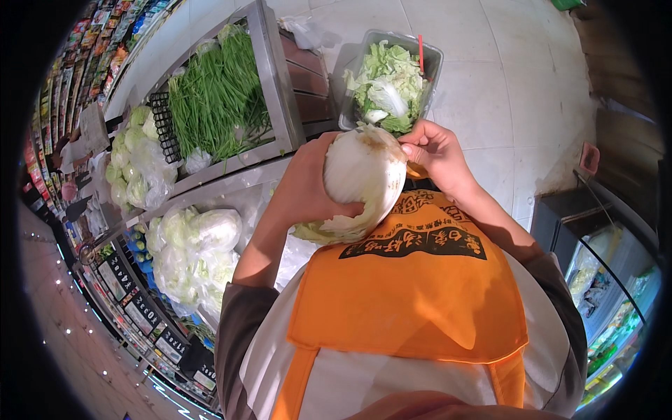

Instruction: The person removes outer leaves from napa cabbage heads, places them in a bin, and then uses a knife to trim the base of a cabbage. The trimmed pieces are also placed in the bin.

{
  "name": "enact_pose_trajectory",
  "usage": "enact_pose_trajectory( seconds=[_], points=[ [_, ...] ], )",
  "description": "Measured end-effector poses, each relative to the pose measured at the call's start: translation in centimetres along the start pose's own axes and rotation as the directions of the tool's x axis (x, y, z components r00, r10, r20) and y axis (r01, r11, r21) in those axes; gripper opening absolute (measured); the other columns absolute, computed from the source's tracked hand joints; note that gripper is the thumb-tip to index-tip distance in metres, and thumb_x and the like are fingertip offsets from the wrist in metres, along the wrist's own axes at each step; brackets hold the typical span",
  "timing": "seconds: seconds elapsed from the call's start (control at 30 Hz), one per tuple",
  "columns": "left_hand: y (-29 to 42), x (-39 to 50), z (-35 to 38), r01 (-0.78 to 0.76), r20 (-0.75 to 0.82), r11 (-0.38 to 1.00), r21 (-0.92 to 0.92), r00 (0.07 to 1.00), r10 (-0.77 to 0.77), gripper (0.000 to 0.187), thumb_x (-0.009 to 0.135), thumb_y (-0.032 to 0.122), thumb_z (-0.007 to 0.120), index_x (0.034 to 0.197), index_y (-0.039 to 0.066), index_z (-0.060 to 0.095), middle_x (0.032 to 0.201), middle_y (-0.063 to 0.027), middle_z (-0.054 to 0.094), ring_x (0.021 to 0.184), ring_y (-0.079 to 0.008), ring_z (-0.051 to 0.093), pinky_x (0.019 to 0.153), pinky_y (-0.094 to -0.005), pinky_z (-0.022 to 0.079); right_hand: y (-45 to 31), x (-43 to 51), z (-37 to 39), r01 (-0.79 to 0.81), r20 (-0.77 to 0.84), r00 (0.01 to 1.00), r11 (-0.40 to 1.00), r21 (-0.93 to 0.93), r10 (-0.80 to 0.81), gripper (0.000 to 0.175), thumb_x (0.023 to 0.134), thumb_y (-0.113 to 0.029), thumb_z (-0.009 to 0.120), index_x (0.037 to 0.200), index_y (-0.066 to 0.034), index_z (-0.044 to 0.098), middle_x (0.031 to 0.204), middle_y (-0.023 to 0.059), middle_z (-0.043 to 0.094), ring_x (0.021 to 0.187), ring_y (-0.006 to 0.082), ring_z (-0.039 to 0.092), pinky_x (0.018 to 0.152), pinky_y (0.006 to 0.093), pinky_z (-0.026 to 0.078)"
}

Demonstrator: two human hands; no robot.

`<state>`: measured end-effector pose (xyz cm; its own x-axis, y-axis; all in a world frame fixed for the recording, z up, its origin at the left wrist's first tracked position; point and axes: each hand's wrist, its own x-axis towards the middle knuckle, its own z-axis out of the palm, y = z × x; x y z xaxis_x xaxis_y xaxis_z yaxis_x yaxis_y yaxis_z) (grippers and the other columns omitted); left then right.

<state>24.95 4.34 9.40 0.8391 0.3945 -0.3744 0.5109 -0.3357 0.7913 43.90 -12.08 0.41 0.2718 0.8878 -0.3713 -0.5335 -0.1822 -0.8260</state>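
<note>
My left hand (310, 184) grips a napa cabbage (362, 176) from its left side, the thumb spread across the pale outer leaves. The cabbage is held up in front of the orange apron (409, 299), its browned base turned away from me. At the base's right edge, my right hand (436, 157) pinches an outer leaf between thumb and forefinger. Just beyond both hands, a grey plastic bin (345, 118) on the floor holds loose, trimmed cabbage leaves (388, 89).
A metal-framed display stand (281, 79) on the left carries long green garlic chives (215, 94). Wrapped cabbages (194, 252) lie nearer me, with more bagged round vegetables (134, 163) further left. Pale floor tiles (472, 105) extend beyond the bin. A glass-fronted cabinet (604, 283) stands at right.
</note>
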Motion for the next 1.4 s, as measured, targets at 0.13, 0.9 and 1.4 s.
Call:
enact_pose_trajectory(
  seconds=[0.13,0.9,1.4],
  points=[
    [-0.3,0.6,-0.1,0.049,0.016,0.998,0.037,0.999,-0.05,0.089,0.048,0.028,0.091,0.125,0.003,0.056,0.112,-0.018,0.064,0.106,-0.0355,0.063,0.095,-0.0417,0.049,2.8,0.5,-2.4,-0.024,-0.011,1.0,1.0,-0.02,0.024,0.008,0.091,0.002,0.07,0.089,-0.0026,0.064,0.08,-0.001,0.066,0.075,0.0037,0.056,0.071,0.0216,0.046],
    [-15.4,0.9,1.2,0.185,0.191,0.134,-0.974,0.981,0.037,0.074,0.081,0.024,0.081,0.144,0.007,0.047,0.137,-0.0076,0.055,0.122,-0.0212,0.054,0.105,-0.0349,0.043,0.1,-0.4,-0.3,0.075,0.0,0.997,0.955,-0.288,-0.079,0.021,0.094,-0.002,0.066,0.115,-0.0042,0.066,0.091,-0.0005,0.064,0.083,0.0074,0.055,0.079,0.0231,0.046],
    [-7.0,0.4,4.4,0.087,-0.173,0.876,-0.475,0.966,-0.19,0.044,0.091,0.017,0.071,0.13,0.005,0.056,0.123,-0.0099,0.062,0.108,-0.0208,0.061,0.094,-0.0352,0.05,-1.0,0.4,0.8,0.142,0.154,0.982,0.957,-0.253,-0.105,0.015,0.093,-0.004,0.069,0.107,-0.0012,0.065,0.089,0.0007,0.067,0.08,0.006,0.059,0.074,0.0224,0.047]
  ],
)
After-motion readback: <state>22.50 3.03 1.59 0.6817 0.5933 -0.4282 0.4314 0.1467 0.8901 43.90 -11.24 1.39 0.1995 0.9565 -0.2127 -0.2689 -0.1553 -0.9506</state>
